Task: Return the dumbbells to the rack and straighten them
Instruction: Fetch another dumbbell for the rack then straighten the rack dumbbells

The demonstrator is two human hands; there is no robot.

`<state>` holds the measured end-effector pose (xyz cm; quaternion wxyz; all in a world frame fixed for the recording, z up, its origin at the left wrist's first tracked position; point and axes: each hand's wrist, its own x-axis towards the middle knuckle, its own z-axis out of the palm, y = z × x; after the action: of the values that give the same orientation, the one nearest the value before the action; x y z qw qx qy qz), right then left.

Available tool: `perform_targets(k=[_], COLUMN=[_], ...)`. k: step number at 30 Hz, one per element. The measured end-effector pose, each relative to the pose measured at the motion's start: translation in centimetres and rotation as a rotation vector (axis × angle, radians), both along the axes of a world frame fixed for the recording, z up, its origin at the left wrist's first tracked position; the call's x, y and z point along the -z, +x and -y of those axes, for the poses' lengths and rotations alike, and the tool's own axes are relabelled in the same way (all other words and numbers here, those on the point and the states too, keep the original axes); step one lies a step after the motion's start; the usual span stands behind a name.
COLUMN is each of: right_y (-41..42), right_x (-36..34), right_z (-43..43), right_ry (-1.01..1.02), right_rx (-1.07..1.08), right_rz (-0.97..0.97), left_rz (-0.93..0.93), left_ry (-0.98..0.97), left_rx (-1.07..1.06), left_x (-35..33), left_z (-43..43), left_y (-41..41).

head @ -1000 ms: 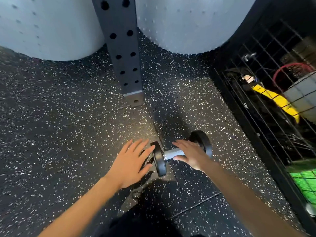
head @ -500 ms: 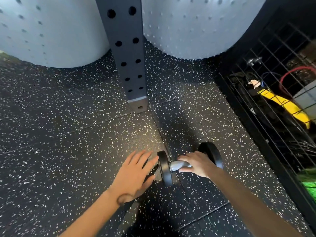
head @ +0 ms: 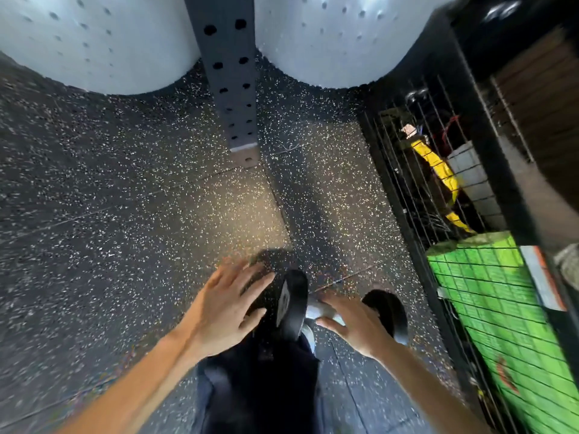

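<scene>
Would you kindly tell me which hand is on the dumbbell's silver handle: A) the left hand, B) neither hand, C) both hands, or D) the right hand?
D: the right hand wraps around the silver handle of the dumbbell, while the left hand is spread open beside its left plate, gripping nothing.

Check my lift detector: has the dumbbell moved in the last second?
Yes. Gripped by the right hand, the dumbbell is farther from the base of the post, nearer the camera, and looks lifted off the floor.
</scene>
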<state>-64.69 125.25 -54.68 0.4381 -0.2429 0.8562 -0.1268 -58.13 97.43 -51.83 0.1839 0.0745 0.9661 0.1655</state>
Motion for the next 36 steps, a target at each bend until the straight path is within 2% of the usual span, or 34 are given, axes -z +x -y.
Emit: perform_targets(k=[6,11,15,18,23,27,32,36], right_y=[4.4,7.4,9.2,10.5,13.6,17.6,23.5,28.7], right_x=[-13.3,-21.4,-26.6,-30.4,-36.0,-39.7,-43.3,-45.8], right_z=[1.0,2.3,3.4,4.1,4.5,4.8,6.1,8.0], right_ry=[-0.208,-0.226,-0.134,-0.049,0.102,0.13,0.26,0.273], right_rx=[0.337,0.645,0.807,0.843,0.904,1.013,1.215,1.446], right_rz=[0.081,0.078,0.009,-0.133,-0.233,-0.231,-0.19,-0.165], left_rz=[-0.055,-0.111,-0.129,-0.137,-0.13,-0.18,-0.16,-0.163], left_ry=[0.092,0.112,0.114,0.114,0.15,0.028,0.051,0.074], left_rx=[0.015,0.096,0.239,0.357,0.499,0.769,1.025,1.194], left_x=[-12.1,-19.5,-24.0,-26.9,-31.1,-34.2,-37.0,-39.2], left_z=[0.4,0.3,-0.1,-0.1,-0.1,-0.8,-2.5,-4.4], left_y=[0.3,0.8,0.4,-0.6,-1.5,-2.4,-1.1,0.6])
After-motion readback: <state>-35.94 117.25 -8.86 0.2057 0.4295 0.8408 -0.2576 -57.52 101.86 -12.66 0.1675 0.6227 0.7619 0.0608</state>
